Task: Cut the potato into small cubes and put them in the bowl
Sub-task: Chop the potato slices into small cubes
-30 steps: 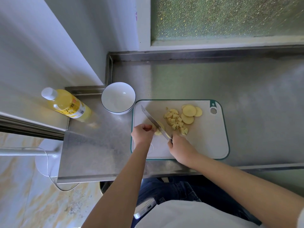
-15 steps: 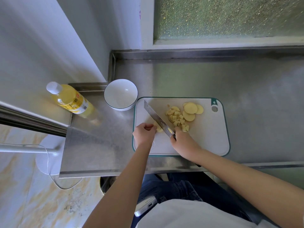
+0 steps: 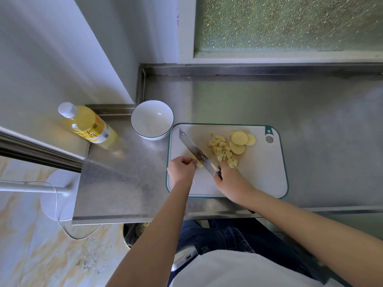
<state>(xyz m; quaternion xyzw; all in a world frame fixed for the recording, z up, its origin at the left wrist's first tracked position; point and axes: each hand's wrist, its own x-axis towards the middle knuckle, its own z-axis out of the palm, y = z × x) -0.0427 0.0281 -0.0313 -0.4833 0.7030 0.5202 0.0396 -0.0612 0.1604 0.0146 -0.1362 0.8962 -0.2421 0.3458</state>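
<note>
Steel desk (image 3: 228, 96) under a frosted window (image 3: 290, 23): dicing on a cutting board (image 3: 259, 179).
White bowl (image 3: 152, 120) beside the board shows only bare glaze; left grip (image 3: 181, 169) pinches a potato piece (image 3: 199, 164) beside the knife (image 3: 194, 150), right grip (image 3: 232, 183) clenches its handle, cubes (image 3: 222, 151) and slices (image 3: 239, 138) just beyond.

Kitchen, domestic in look. Stainless steel tabletop (image 3: 269, 100) with raised back lip, fitted into wall corner under frosted window (image 3: 290, 23). White cutting board (image 3: 259, 172) with green rim lies on it, carrying knife (image 3: 194, 150) and potato (image 3: 239, 138), part sliced, part cubed. White bowl (image 3: 152, 121) just beside board; bottle (image 3: 89, 125) of yellow liquid with printed label near bowl. Marbled floor tiles (image 3: 31, 255) at left; bin (image 3: 132, 235) under tabletop edge.
</note>
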